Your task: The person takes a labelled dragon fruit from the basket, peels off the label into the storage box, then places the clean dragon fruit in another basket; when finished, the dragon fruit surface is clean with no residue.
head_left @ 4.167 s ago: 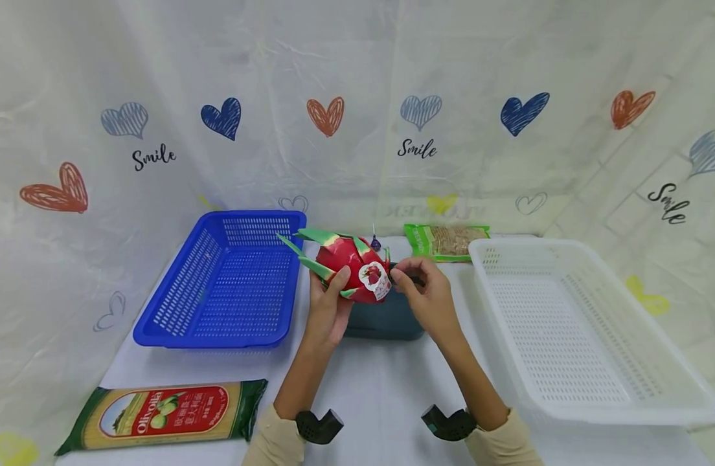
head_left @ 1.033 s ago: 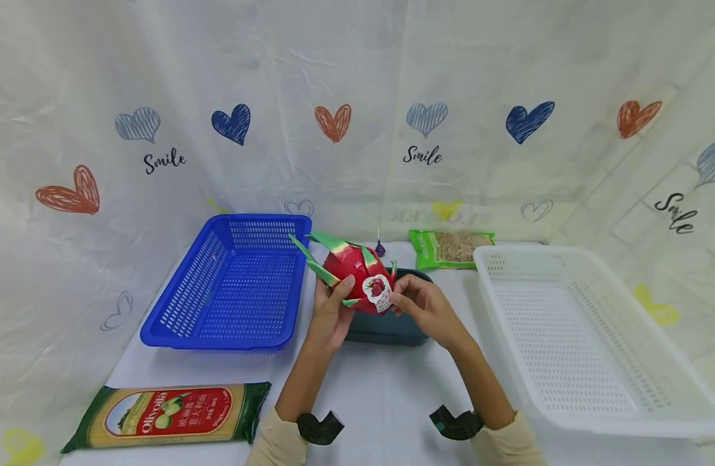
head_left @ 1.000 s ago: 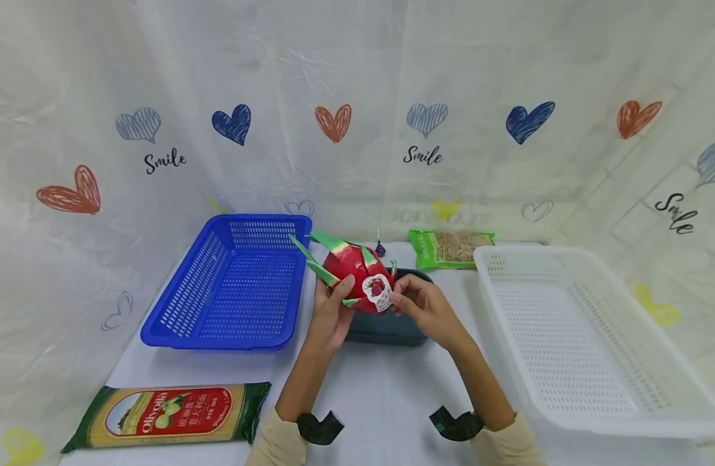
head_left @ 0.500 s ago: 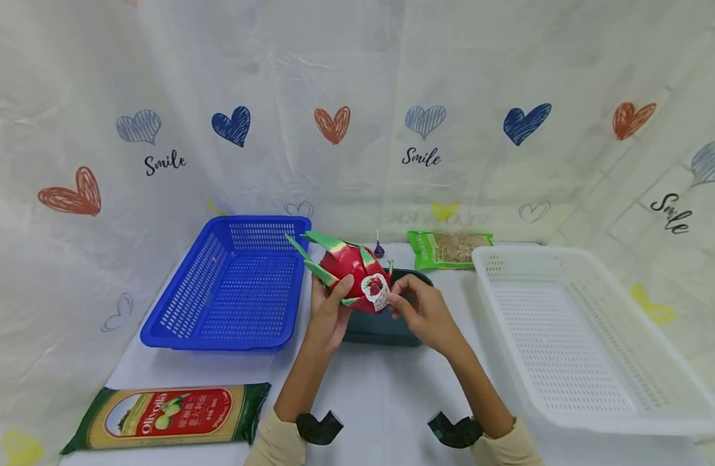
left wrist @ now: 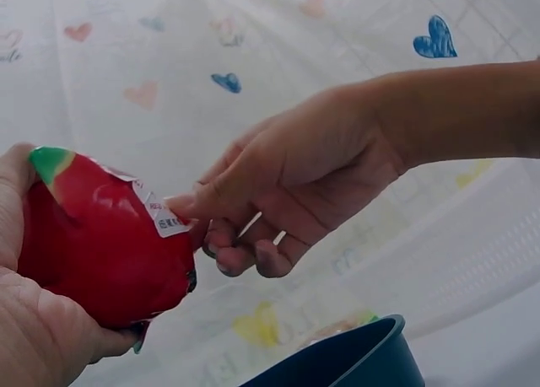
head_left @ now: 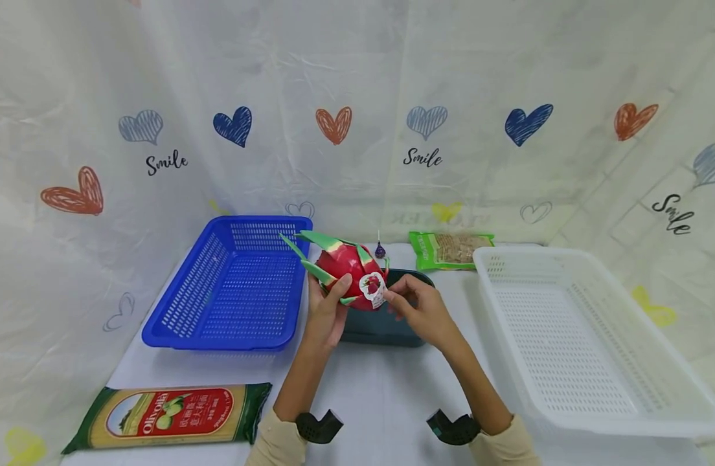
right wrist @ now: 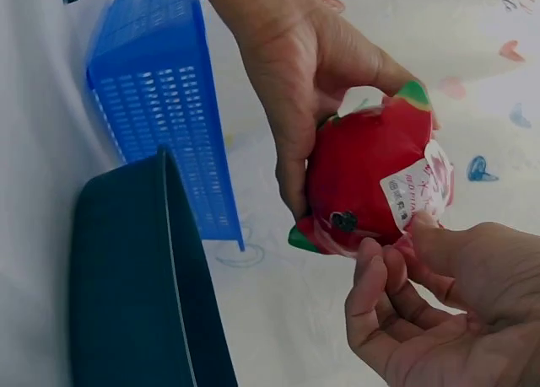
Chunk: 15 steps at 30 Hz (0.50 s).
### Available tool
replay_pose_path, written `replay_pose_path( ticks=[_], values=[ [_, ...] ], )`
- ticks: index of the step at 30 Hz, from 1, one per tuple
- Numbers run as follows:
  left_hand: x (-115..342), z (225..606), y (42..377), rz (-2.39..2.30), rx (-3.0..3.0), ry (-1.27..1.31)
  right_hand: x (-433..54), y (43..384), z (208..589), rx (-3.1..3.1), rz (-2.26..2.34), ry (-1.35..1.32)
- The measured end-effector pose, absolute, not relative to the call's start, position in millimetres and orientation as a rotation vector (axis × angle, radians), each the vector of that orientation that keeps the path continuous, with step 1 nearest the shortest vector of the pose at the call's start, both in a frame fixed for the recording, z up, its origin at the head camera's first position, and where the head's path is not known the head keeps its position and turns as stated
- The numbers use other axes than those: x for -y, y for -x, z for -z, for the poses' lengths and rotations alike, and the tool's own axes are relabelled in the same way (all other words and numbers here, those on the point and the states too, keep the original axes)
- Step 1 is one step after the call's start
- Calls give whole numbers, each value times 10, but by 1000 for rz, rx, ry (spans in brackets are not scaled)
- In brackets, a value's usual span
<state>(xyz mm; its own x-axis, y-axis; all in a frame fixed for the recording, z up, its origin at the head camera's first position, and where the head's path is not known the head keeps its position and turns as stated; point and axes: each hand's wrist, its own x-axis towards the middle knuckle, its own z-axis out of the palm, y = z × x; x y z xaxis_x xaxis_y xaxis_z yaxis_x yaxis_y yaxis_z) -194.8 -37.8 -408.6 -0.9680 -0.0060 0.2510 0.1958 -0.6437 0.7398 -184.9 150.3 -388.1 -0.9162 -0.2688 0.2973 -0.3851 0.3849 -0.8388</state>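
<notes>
A red dragon fruit (head_left: 341,261) with green leaf tips is held above a dark teal bin (head_left: 383,331). My left hand (head_left: 325,317) grips it from below and the left, thumb across its front. A white sticker (head_left: 372,283) with a fruit picture is on the side facing right. With thumb and forefinger, my right hand (head_left: 423,312) pinches the sticker's lower edge, as the left wrist view shows at the sticker (left wrist: 162,214). In the right wrist view the fruit's dark round end (right wrist: 343,221) lies beside the sticker (right wrist: 407,190).
A blue basket (head_left: 217,342) stands on the left and a white basket (head_left: 602,424) on the right. A spaghetti pack (head_left: 171,414) lies front left. Behind are a green-edged food packet (head_left: 451,251) and a small purple item (head_left: 380,250). A printed curtain (head_left: 369,181) hangs at the back.
Over four seconds my right fingertips have moved from the fruit's end to the sticker's edge. In the last second the fruit has shifted slightly left in my left hand.
</notes>
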Motion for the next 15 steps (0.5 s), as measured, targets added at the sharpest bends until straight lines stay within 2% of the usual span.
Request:
replay_pose_path(
  ticks=[8,15],
  values=[
    [377,4090,1950,2785,1274,368,-1565,1868,3815,2542,-1539,-883],
    [360,4102,1945,2835,1237,343,-1520,1731,3639,2449,-1461,-979]
  ],
)
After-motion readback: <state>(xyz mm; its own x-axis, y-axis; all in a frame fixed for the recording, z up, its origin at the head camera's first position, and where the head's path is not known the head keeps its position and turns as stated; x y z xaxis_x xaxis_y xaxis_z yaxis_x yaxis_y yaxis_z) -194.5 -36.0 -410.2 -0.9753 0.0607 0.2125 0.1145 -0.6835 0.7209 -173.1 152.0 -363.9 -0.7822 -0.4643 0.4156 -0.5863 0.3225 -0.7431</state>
